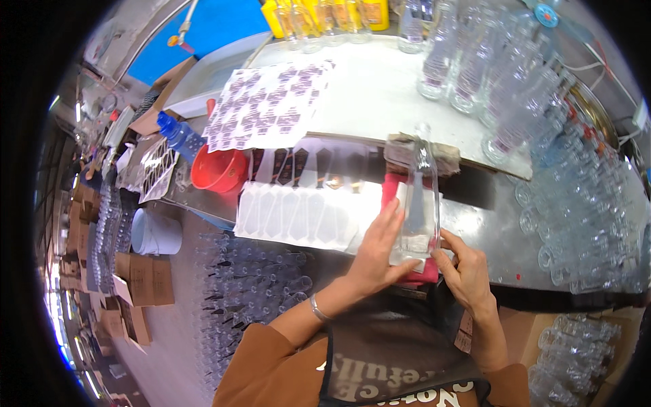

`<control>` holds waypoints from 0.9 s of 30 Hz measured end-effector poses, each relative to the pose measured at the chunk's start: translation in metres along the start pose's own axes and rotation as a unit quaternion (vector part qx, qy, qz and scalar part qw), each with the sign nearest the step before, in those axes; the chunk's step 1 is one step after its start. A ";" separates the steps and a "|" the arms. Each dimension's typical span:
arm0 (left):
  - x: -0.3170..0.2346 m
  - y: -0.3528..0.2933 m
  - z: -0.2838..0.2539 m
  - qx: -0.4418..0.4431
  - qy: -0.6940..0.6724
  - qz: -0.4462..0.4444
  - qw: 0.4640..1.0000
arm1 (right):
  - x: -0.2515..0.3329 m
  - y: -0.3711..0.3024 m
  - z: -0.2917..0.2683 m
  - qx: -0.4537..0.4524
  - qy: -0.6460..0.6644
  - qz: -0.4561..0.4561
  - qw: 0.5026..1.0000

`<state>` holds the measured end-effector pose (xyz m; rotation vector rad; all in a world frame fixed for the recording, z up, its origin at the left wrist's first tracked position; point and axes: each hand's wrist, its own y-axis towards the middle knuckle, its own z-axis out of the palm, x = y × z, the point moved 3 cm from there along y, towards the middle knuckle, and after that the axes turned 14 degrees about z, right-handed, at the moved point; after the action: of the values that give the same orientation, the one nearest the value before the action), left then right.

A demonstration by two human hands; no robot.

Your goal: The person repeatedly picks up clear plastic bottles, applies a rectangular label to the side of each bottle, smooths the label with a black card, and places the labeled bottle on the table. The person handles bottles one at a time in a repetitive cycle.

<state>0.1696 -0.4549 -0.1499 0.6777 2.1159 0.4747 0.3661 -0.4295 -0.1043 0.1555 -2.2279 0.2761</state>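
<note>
A clear glass bottle lies on a red cloth, its neck pointing away from me across a rough, brownish block. Along the bottle's left side rests my left hand, fingers stretched forward and thumb apart near the bottle's base. A white piece shows beside its fingertips; its kind is unclear. From the right, my right hand grips the lower edge of the bottle between curled fingers and thumb. To the left of the bottle lies a white sheet with pale, bottle-shaped pieces.
A sheet printed with purple patterns overhangs the raised white board. Many glass bottles stand at the back right, with more along the right side. A red bowl, a blue bottle and a white bucket are left.
</note>
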 end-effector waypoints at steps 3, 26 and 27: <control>0.015 0.002 -0.029 0.024 0.051 0.016 0.998 | -0.009 0.000 0.001 0.015 -0.001 0.040 0.999; 0.123 0.046 -0.136 -0.226 -0.013 -0.164 0.960 | -0.020 0.001 0.034 -0.112 -0.048 -0.092 0.988; 0.109 0.049 -0.126 -0.217 -0.077 -0.179 0.957 | -0.018 0.001 0.033 -0.102 -0.060 -0.084 0.989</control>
<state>0.0274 -0.3609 -0.1175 0.0738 1.8443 0.6323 0.3518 -0.4368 -0.1383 0.2520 -2.3296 -0.0554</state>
